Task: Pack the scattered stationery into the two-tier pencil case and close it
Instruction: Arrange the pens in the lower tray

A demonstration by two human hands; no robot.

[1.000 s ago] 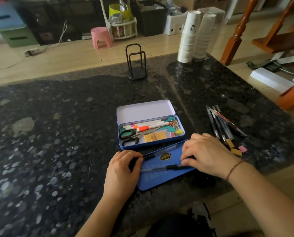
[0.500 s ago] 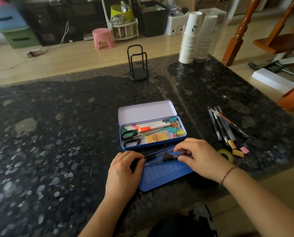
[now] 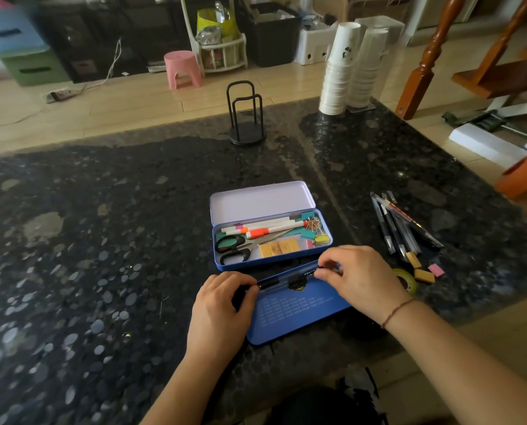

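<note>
Both hands pinch dark pens over the blue tray at the counter's near edge.

The right hand (image 3: 361, 277) closes thumb and fingers (image 3: 326, 261) on a dark pen (image 3: 289, 280) lying along the far edge of the flat blue metal tray (image 3: 299, 314); the left hand (image 3: 222, 308) curls over the pen's other end at the tray's left corner. Just behind sits the open blue tin pencil case (image 3: 271, 228), holding black-handled scissors (image 3: 233, 248), white markers (image 3: 265, 227) and yellow erasers (image 3: 279, 249). More loose pens (image 3: 400, 223) lie to the right on the speckled black stone counter (image 3: 102, 240).
</note>
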